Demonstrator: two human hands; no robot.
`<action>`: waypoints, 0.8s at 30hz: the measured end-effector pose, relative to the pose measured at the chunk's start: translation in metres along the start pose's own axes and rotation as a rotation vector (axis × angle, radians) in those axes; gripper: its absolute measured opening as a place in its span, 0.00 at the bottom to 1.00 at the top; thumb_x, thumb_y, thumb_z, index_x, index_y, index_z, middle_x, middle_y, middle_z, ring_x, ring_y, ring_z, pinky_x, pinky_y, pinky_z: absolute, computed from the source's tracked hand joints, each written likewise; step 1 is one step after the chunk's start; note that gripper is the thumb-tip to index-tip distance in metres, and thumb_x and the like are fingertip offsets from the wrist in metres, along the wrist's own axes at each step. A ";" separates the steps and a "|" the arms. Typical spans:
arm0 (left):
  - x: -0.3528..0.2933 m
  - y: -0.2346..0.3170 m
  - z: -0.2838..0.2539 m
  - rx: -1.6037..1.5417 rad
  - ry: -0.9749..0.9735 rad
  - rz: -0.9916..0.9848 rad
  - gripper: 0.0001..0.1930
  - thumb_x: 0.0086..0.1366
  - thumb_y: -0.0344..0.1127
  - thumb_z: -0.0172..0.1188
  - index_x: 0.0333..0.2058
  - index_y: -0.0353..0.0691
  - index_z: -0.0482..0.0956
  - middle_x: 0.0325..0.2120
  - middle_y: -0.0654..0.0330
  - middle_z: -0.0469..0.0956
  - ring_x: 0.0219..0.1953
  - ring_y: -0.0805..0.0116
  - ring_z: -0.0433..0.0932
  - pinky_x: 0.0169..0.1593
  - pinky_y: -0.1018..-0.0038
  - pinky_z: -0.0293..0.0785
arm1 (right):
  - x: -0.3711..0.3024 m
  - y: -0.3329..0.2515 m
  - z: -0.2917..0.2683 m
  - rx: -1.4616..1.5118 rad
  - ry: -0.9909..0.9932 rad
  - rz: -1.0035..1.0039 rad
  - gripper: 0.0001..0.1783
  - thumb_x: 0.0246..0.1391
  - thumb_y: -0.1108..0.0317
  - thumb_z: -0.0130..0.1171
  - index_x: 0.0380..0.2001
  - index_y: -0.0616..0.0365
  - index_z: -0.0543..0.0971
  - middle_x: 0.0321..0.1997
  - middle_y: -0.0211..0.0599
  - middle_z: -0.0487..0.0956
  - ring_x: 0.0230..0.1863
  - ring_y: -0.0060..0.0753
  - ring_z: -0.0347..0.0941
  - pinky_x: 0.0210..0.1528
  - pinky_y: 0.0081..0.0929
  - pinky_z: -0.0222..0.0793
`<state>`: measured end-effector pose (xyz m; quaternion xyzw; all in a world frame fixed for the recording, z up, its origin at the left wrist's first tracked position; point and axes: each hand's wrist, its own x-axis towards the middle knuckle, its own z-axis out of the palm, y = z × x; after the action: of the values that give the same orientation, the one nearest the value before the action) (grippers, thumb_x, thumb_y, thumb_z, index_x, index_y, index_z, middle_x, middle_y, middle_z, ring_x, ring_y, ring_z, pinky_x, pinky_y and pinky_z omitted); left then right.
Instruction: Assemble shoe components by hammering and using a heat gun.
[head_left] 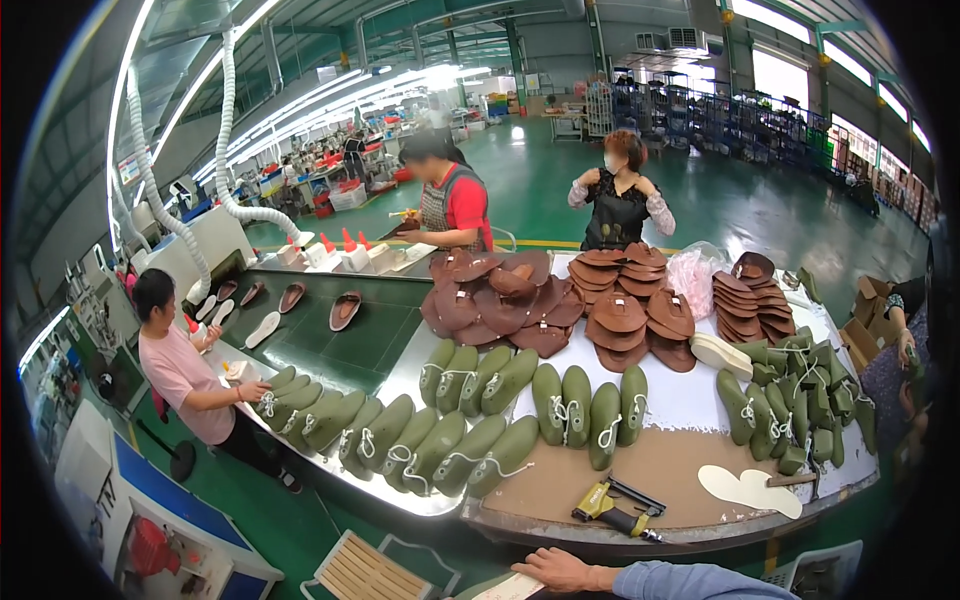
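At the lower edge, my right hand (555, 570) comes in from the right in a blue sleeve, its fingers bent down over a pale insole (512, 588). A greenish edge shows beside the insole, and the rest is cut off by the picture's edge. My left hand is out of view. On the brown board in front of my hand lies a yellow and black staple gun (620, 508). To its right are a pair of pale insole boards (750, 490) and a hammer (792, 480). Green shoe lasts (605, 425) tied with white cord stand in rows behind.
Stacks of brown shoe uppers (615, 325) cover the table's far side. More green lasts are heaped (800, 400) at the right. A conveyor belt (370, 370) carries several shoes at the left. Three co-workers stand around, one (185, 360) touching the lasts. A wooden-slatted chair (365, 570) stands below.
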<state>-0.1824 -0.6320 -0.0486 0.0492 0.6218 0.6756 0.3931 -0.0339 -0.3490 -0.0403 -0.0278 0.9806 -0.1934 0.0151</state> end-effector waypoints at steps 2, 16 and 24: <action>0.003 0.004 0.012 0.255 -0.011 0.061 0.22 0.63 0.26 0.59 0.56 0.31 0.71 0.50 0.53 0.75 0.53 0.64 0.72 0.56 0.71 0.69 | 0.000 0.004 0.008 0.004 0.040 0.006 0.42 0.42 0.65 0.64 0.64 0.51 0.63 0.47 0.38 0.71 0.46 0.41 0.69 0.47 0.34 0.66; -0.005 -0.063 0.019 0.485 0.234 0.133 0.21 0.68 0.33 0.55 0.57 0.30 0.69 0.52 0.48 0.73 0.56 0.58 0.70 0.60 0.66 0.64 | -0.005 0.013 0.034 0.036 0.099 -0.009 0.41 0.38 0.67 0.66 0.61 0.48 0.65 0.41 0.35 0.70 0.44 0.40 0.68 0.43 0.34 0.66; 0.034 0.002 0.060 1.366 0.060 0.618 0.32 0.54 0.41 0.64 0.56 0.35 0.69 0.56 0.47 0.69 0.66 0.44 0.58 0.67 0.45 0.49 | -0.001 0.002 0.024 -0.070 0.112 0.090 0.34 0.44 0.64 0.59 0.58 0.58 0.68 0.46 0.43 0.73 0.47 0.46 0.69 0.46 0.39 0.67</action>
<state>-0.1732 -0.5634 -0.0474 0.4363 0.8710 0.2201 0.0504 -0.0325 -0.3560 -0.0630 0.0268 0.9863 -0.1595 -0.0322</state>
